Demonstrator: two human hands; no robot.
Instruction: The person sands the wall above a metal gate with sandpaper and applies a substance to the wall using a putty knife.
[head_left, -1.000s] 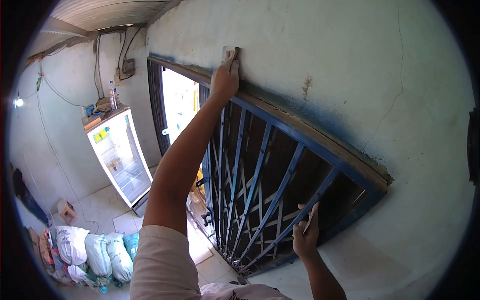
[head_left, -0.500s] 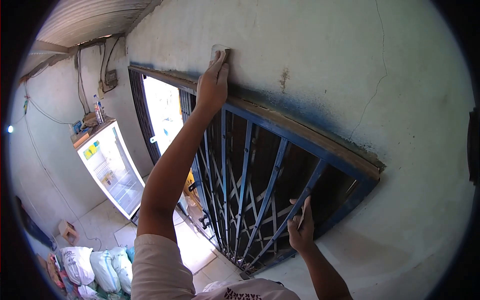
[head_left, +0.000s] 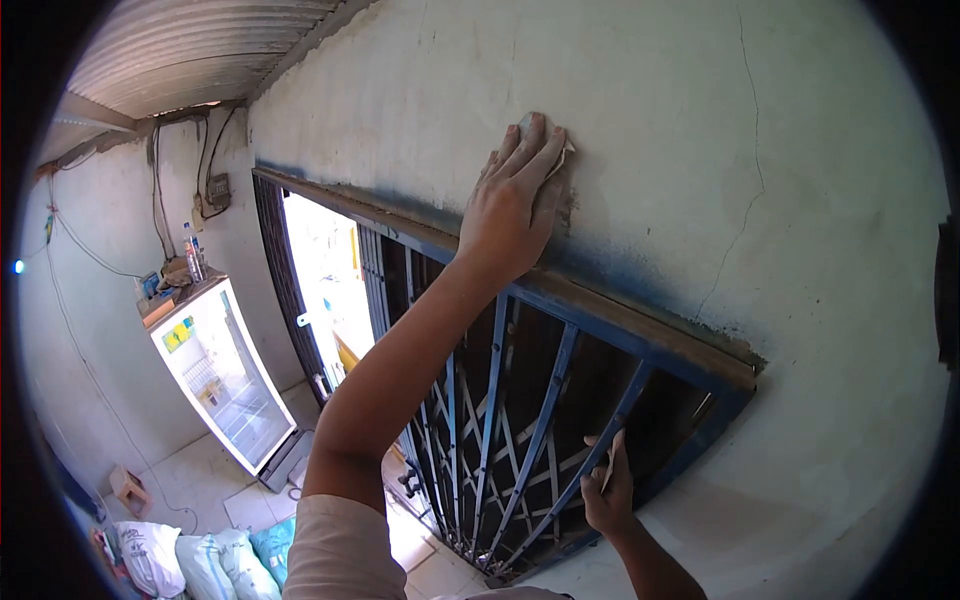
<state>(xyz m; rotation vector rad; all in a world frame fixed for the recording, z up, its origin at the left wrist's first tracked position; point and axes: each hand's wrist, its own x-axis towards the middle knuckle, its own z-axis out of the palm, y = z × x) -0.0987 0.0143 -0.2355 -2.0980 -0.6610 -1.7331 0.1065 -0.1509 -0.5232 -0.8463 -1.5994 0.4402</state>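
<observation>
I see a pale sheet (head_left: pixel 568 149) upper centre, mostly hidden under my left hand (head_left: pixel 513 200), fingers extended against the wall (head_left: pixel 850 150). Lower right, my right hand (head_left: pixel 608 495) grips a thin piece (head_left: pixel 610 462), type unclear. Sacks (head_left: pixel 150 558) lower left, cut off.

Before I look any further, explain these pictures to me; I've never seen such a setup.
There is no robot: these are a person's bare hands, and every picture comes from one camera worn on the head, looking forward and down. The left hand is raised to the wall, with a thin pale piece partly hidden under it. The right hand, lower down, holds a thin flat item by the blue grille. The wall shows blue staining and a crack. Behind are a glass-fronted cabinet and filled sacks.
</observation>
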